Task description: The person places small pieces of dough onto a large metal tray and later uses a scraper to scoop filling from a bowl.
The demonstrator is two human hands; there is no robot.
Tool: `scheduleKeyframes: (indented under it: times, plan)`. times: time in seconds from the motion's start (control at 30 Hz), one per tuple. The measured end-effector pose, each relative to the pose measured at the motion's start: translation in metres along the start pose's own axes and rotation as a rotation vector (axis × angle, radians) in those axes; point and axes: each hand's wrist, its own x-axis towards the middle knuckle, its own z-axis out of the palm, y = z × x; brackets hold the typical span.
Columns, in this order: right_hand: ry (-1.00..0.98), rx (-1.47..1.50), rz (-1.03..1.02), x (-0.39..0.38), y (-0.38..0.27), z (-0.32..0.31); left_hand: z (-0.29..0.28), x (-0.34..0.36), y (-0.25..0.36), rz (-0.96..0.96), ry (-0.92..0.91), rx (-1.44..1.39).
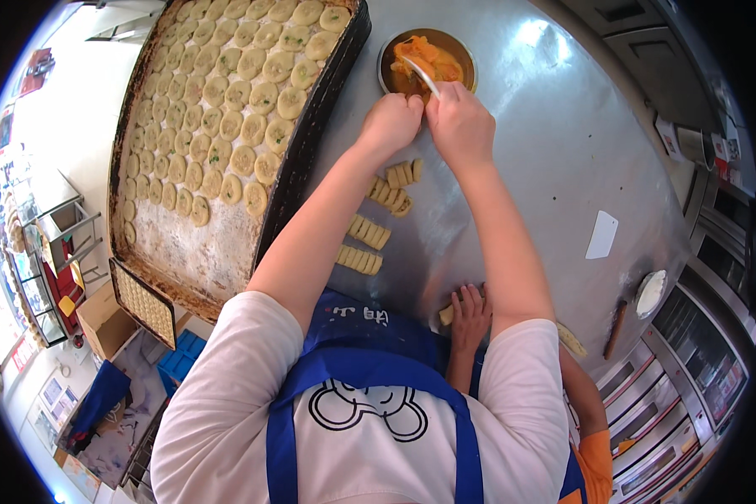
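Observation:
My right hand (455,126) grips a white utensil (420,74) dipped into orange filling (428,52) in a round metal bowl (384,59). My left hand (392,122) is closed at the bowl's near rim, beside the right one. Below my hands, several rows of cut dough pieces (363,231) lie on the steel table (521,168). To their left is a large dark-rimmed baking tray (185,260) with many flattened dough rounds (252,130), some flecked green, over most of its surface.
A co-worker's hand (470,311) rests by dough at the table's near edge, behind my right arm. A white scraper (601,234), a rolling pin (615,332) and a white bowl (651,294) lie rightward. A smaller tray (143,304) and blue crate (181,357) are lower left; ovens (701,336) line the right.

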Motion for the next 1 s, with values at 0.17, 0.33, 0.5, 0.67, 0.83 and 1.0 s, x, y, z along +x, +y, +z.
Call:
scheduleKeyframes:
  times: [0.17,0.33,0.5,0.67,0.83,1.0]
  plan:
    - [0.001,0.11,0.155,0.004,0.009,0.006,0.004,-0.002,-0.005,0.021,0.023,0.004]
    - [-0.087,0.376,0.419,0.018,0.032,0.008,0.001,-0.011,-0.004,-0.049,-0.024,-0.026]
    - [-0.118,0.554,0.499,0.027,0.045,0.002,-0.002,-0.012,-0.004,-0.064,-0.067,-0.012]
    - [-0.117,0.353,0.369,0.026,0.04,-0.017,-0.012,-0.015,0.001,-0.096,-0.068,-0.045]
    - [0.032,-0.082,-0.268,-0.002,0.01,-0.015,-0.013,-0.006,-0.004,-0.073,-0.089,-0.008]
    - [0.028,-0.205,-0.323,-0.007,0.012,0.001,-0.007,-0.002,-0.01,-0.011,-0.032,0.085]
